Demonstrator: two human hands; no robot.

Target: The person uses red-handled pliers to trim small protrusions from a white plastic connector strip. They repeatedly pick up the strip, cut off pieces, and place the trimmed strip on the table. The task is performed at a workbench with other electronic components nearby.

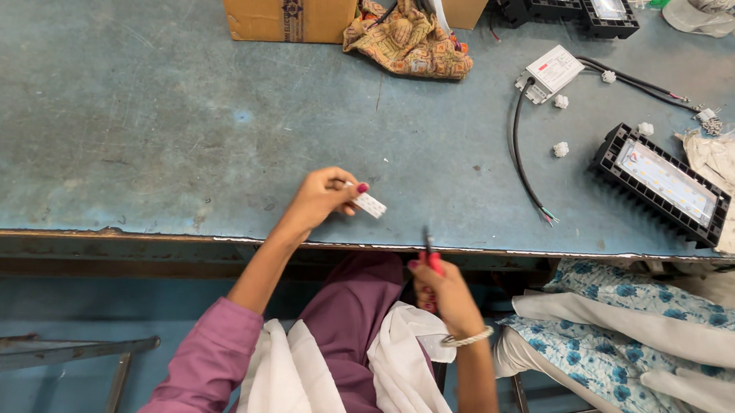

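Over blue table (116,121), left hand (319,200) pinches white strip (370,204).

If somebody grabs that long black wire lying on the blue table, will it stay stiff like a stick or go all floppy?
Probably floppy: the black wire already lies in a loose curve on the blue table. It looks thin, so likely light. One end joins a small white box, which would probably drag along if it were tugged.

Small lighting assembly workshop, worn blue-green metal workbench (142,119) with chipped edge; black finned LED lamp housings (661,183), white driver box (553,69) with black leads, loose white connectors (561,149); cardboard cartons (291,10) at the back
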